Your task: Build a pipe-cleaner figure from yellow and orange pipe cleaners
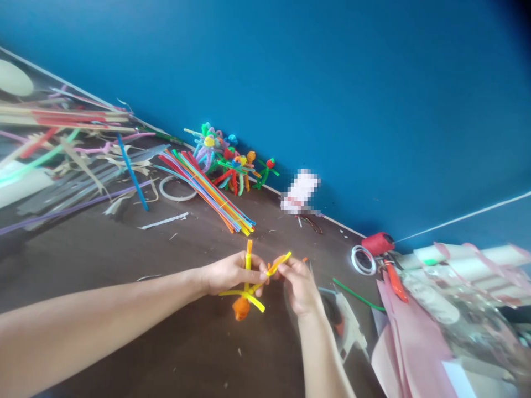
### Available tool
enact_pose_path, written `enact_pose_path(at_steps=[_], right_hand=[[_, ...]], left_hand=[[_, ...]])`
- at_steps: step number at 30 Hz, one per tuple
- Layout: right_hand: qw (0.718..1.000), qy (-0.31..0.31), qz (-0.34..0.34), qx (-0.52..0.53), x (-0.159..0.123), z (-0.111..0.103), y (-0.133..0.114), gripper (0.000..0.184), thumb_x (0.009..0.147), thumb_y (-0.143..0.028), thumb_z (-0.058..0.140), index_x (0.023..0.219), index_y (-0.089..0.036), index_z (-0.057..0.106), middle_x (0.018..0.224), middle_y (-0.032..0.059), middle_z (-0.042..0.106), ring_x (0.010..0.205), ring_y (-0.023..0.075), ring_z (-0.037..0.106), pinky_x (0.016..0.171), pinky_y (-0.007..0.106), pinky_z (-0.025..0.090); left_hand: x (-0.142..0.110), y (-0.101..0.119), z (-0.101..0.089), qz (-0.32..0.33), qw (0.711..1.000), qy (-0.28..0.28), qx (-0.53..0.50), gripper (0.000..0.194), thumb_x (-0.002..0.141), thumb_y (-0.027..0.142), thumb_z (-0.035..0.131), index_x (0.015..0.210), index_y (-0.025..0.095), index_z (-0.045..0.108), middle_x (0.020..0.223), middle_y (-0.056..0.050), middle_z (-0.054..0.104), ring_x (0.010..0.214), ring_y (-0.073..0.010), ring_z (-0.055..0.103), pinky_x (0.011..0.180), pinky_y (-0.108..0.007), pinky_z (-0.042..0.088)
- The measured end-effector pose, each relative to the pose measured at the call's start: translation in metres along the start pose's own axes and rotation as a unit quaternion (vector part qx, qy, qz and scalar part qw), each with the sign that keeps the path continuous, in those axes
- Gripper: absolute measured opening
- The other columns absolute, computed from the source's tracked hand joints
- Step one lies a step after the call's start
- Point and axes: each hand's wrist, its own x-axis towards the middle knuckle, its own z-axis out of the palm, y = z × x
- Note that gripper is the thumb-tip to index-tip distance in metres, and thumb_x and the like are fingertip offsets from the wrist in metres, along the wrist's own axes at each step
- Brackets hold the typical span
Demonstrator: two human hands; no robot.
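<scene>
A small yellow pipe cleaner figure with an orange ball-shaped head hangs head-down over the table. My left hand is closed on its body, fingers pinching near where the limbs split. One leg, tipped in orange, points up beside my left thumb. Its other leg, with orange wound along the yellow, slants to the right, and my right hand pinches it between thumb and fingers. The fingertips of both hands partly cover the middle of the figure.
Beyond my hands lies a bundle of coloured pipe cleaners, with finished figures by the blue wall. Loose strips and sticks clutter the left. On the right are a red thread spool, a tape roll, and pink sheets.
</scene>
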Motion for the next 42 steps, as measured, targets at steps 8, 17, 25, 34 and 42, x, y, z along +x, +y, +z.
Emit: enact_pose_path(at_steps=[8, 17, 25, 34, 42], right_hand=[[0.998, -0.041, 0.039, 0.021, 0.001, -0.007, -0.002, 0.011, 0.061, -0.020, 0.065, 0.070, -0.016, 0.061, 0.060, -0.0029, 0.059, 0.054, 0.0110, 0.054, 0.055, 0.022, 0.040], [0.997, 0.020, 0.017, 0.073, 0.007, -0.011, 0.006, 0.012, 0.062, -0.025, 0.068, 0.067, -0.016, 0.062, 0.053, -0.0034, 0.058, 0.051, 0.0093, 0.051, 0.054, 0.022, 0.039], [0.994, 0.026, 0.029, 0.098, 0.015, -0.009, 0.009, 0.013, 0.062, -0.027, 0.069, 0.067, -0.017, 0.061, 0.055, -0.0032, 0.058, 0.054, 0.0121, 0.055, 0.057, 0.027, 0.044], [0.996, -0.002, 0.094, 0.004, 0.031, -0.010, -0.013, 0.013, 0.059, -0.023, 0.067, 0.065, -0.017, 0.057, 0.052, -0.0045, 0.055, 0.055, 0.0115, 0.053, 0.058, 0.026, 0.044], [0.998, -0.042, 0.048, -0.005, 0.038, -0.009, -0.007, 0.010, 0.060, -0.022, 0.064, 0.061, -0.017, 0.056, 0.050, -0.0045, 0.054, 0.051, 0.0108, 0.052, 0.057, 0.025, 0.042]], left_hand=[[0.006, -0.004, 0.004, -0.010, 1.000, 0.000, 0.017, 0.022, 0.066, 0.031, 0.067, 0.075, 0.013, 0.059, 0.061, -0.002, 0.063, 0.057, -0.0113, 0.057, 0.057, -0.022, 0.042], [0.026, -0.006, 0.006, 0.038, 0.991, 0.114, 0.062, 0.025, 0.063, 0.035, 0.066, 0.070, 0.011, 0.060, 0.062, -0.001, 0.062, 0.054, -0.0098, 0.054, 0.057, -0.022, 0.043], [0.036, -0.002, 0.006, 0.076, 0.988, 0.123, 0.055, 0.027, 0.062, 0.036, 0.067, 0.068, 0.010, 0.059, 0.059, -0.001, 0.060, 0.053, -0.0091, 0.053, 0.053, -0.021, 0.042], [0.040, -0.004, -0.003, 0.100, 0.973, 0.199, 0.051, 0.029, 0.060, 0.036, 0.067, 0.069, 0.011, 0.057, 0.059, -0.001, 0.060, 0.052, -0.0097, 0.054, 0.055, -0.024, 0.045], [0.042, -0.004, -0.004, 0.106, 0.972, 0.208, 0.043, 0.030, 0.059, 0.037, 0.069, 0.066, 0.012, 0.054, 0.054, 0.000, 0.059, 0.048, -0.0086, 0.053, 0.051, -0.021, 0.043]])
